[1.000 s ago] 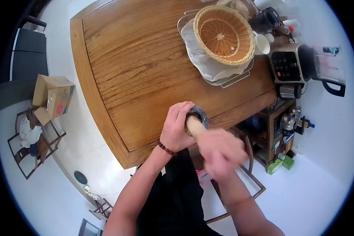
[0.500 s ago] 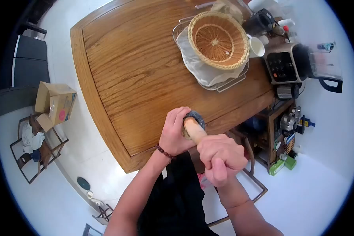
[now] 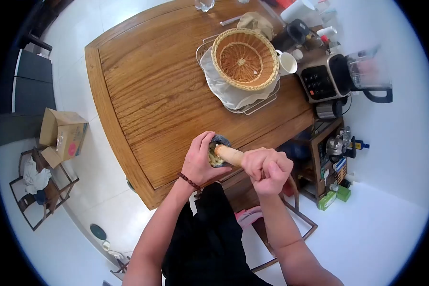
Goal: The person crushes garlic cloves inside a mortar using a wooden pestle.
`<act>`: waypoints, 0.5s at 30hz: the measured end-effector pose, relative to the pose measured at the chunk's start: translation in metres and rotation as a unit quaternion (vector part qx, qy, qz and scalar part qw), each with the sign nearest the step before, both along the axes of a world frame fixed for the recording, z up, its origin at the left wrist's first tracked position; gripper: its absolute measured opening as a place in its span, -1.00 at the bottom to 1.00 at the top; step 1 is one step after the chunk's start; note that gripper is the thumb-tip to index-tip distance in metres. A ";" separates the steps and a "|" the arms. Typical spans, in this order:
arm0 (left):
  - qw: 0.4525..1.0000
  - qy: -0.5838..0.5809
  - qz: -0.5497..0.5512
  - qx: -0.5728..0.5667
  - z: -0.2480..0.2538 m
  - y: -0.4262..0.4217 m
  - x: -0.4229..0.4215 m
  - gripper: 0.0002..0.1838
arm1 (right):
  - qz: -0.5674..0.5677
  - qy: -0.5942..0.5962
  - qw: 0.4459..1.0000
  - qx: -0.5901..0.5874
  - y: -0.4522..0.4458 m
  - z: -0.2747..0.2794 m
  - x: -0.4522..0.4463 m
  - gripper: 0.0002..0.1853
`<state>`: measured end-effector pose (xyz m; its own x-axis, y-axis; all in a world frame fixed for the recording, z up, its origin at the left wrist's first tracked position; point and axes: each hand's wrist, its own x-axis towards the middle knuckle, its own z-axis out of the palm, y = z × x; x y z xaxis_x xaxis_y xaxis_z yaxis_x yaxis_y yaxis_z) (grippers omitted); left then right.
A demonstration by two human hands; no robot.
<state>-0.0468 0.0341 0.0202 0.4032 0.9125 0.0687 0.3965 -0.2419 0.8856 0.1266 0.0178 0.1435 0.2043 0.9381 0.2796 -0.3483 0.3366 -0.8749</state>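
Observation:
My left hand [image 3: 198, 159] wraps round the side of a dark stone mortar [image 3: 222, 139] near the front edge of the wooden table [image 3: 152, 95]. A beaded bracelet is on that wrist. Pale yellowish crushed pieces [image 3: 216, 159] lie in the mortar. My right hand [image 3: 268, 169] is closed round the upper end of a light wooden pestle [image 3: 231, 155], which leans to the right. The pestle's orange-stained lower end is at the mortar's mouth.
A wicker basket [image 3: 245, 59] rests on a white cloth [image 3: 233, 97] over a wire rack. Behind it to the right are a white mug [image 3: 287, 64] and a blender [image 3: 321, 80]. A chair [image 3: 295, 224] stands at the lower right, a cardboard box [image 3: 66, 136] at the left.
The pestle has tilted further over to the right, and more of the mortar's contents shows. Both hands have shifted slightly left in view, and the basket and blender appear further left and lower.

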 end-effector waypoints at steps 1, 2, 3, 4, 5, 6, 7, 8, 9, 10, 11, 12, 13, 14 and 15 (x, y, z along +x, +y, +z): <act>1.000 0.006 -0.002 -0.004 0.000 0.000 0.000 0.21 | 0.002 -0.005 1.000 -0.008 0.001 0.000 0.001 -0.68; 1.000 0.002 0.002 -0.002 -0.001 -0.001 0.001 0.21 | 0.007 -0.009 1.000 -0.005 0.001 -0.001 0.002 -0.68; 1.000 0.002 0.000 -0.005 -0.001 -0.001 0.001 0.23 | 0.017 -0.012 1.000 -0.008 0.005 -0.001 0.001 -0.66; 1.000 0.004 0.000 -0.010 -0.001 -0.001 -0.001 0.25 | 0.029 -0.014 0.999 -0.010 0.009 0.001 -0.001 -0.65; 1.000 0.003 0.007 -0.007 -0.002 -0.001 -0.002 0.25 | 0.025 -0.039 0.999 -0.010 0.010 0.005 -0.003 -0.58; 1.000 -0.005 0.001 -0.023 -0.001 0.000 -0.004 0.28 | 0.033 -0.040 0.999 -0.008 0.014 0.008 -0.005 -0.58; 0.999 -0.013 -0.005 -0.041 -0.001 -0.001 -0.004 0.31 | 0.053 -0.043 0.998 -0.009 0.017 0.011 -0.006 -0.58; 0.999 -0.014 0.003 -0.042 0.000 -0.002 -0.006 0.31 | 0.073 -0.047 0.996 -0.011 0.019 0.012 -0.007 -0.58; 0.999 -0.028 -0.010 -0.043 0.002 -0.001 -0.009 0.34 | 0.088 -0.046 0.995 -0.027 0.021 0.011 -0.009 -0.58; 0.998 -0.041 -0.022 -0.044 0.003 0.000 -0.012 0.37 | 0.097 -0.045 0.994 -0.027 0.021 0.006 -0.010 -0.58; 0.998 -0.041 -0.028 -0.049 0.005 -0.001 -0.015 0.36 | 0.125 -0.057 0.990 -0.034 0.021 -0.003 -0.010 -0.59; 0.998 -0.040 -0.015 -0.049 0.002 -0.001 -0.017 0.36 | 0.154 -0.069 0.985 -0.039 0.025 -0.013 -0.008 -0.59; 0.998 -0.041 -0.024 -0.038 -0.003 -0.002 -0.019 0.35 | 0.180 -0.099 0.978 -0.034 0.031 -0.020 -0.002 -0.61; 0.998 -0.042 -0.032 -0.028 -0.007 -0.004 -0.018 0.34 | 0.195 -0.098 0.975 -0.036 0.035 -0.026 0.004 -0.61; 0.998 -0.044 -0.022 -0.031 -0.004 -0.004 -0.017 0.30 | 0.207 -0.085 0.973 -0.062 0.038 -0.032 0.008 -0.63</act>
<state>-0.0633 0.0301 0.0165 0.4374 0.8978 0.0508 0.3059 -0.2017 0.9305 0.1345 0.0557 0.1115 -0.2366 0.9592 0.1550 -0.2776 0.0861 -0.9568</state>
